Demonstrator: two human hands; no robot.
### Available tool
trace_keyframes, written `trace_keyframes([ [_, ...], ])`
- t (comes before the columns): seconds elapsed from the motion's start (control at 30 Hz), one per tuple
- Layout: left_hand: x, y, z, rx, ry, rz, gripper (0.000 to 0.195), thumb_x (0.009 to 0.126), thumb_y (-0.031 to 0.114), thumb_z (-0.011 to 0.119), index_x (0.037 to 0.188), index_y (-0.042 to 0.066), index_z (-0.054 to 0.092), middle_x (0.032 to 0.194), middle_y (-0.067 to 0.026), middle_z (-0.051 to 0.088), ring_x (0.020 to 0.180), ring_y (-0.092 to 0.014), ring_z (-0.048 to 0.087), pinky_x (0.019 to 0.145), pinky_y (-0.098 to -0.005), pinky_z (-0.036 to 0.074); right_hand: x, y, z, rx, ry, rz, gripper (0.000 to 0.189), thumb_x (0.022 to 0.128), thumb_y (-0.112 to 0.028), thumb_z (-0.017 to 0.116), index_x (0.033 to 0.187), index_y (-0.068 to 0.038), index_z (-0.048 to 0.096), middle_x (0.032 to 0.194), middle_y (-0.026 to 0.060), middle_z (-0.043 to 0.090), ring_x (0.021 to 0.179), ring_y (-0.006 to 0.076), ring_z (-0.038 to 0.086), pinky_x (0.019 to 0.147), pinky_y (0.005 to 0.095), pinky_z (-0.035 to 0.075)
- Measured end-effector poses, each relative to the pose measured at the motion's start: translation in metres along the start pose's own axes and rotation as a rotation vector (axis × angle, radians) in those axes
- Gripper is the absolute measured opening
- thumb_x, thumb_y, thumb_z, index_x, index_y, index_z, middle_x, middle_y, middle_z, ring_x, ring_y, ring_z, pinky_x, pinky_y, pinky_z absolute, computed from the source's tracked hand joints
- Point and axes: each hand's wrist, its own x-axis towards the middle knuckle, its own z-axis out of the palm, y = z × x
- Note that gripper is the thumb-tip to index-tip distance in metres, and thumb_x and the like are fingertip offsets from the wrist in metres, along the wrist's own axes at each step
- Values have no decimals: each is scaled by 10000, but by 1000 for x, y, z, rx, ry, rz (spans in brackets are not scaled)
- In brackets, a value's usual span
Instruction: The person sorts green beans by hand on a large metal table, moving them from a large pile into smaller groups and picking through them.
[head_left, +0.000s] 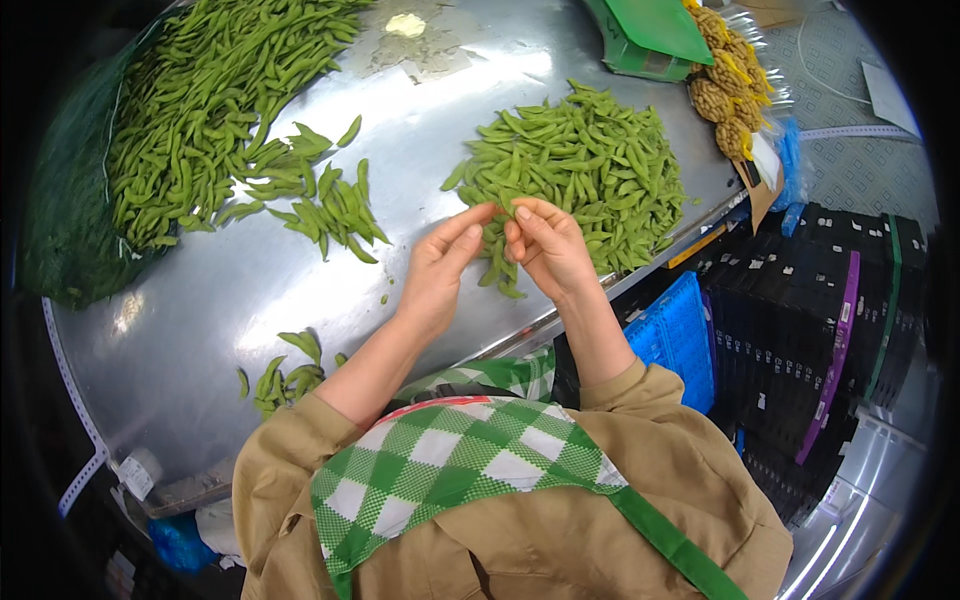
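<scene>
My left hand and my right hand meet at the near left edge of a heap of green edamame pods. Between the thumb and fingers of my right hand is a green pod. The fingertips of my left hand pinch close to that pod's left end; whether they grip it is hard to tell. Left of my hands, a small cluster of pods lies on the metal table, trailing from a larger pile of pods. A few pods lie beside my left forearm.
A green mesh sack borders the large pile at the left. At the back right stand a green plastic container and netted bags of peanuts. Stacked black crates and a blue crate are beyond the table's right edge.
</scene>
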Motion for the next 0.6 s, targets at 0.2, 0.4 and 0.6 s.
trace_keyframes([
  [0.2, -7, 21, -19, 117, 83, 161, 275, 894, 124, 548, 1144, 18, 593, 925, -29, 578, 820, -99, 521, 731, -235, 420, 2, 22, 18, 177, -230, 269, 177, 904, -197, 531, 956, -31, 567, 685, 23, 587, 527, 102, 509, 505, 242, 392],
  [0.4, -14, 27, -33, -42, 122, 84, 176, 874, 116, 579, 994, 2, 637, 751, -32, 605, 709, -97, 536, 684, -229, 429, 0, 30, 33, 174, -328, 335, 204, 917, -212, 510, 939, -14, 552, 677, 23, 581, 517, 97, 500, 500, 245, 394],
  [0.6, -16, 24, -37, -215, 77, 33, 173, 879, 129, 568, 967, -5, 635, 745, -32, 603, 694, -105, 548, 669, -234, 439, -3, 30, 36, 170, -332, 350, 210, 919, -209, 506, 923, -5, 555, 670, 27, 576, 512, 94, 496, 495, 236, 406],
])
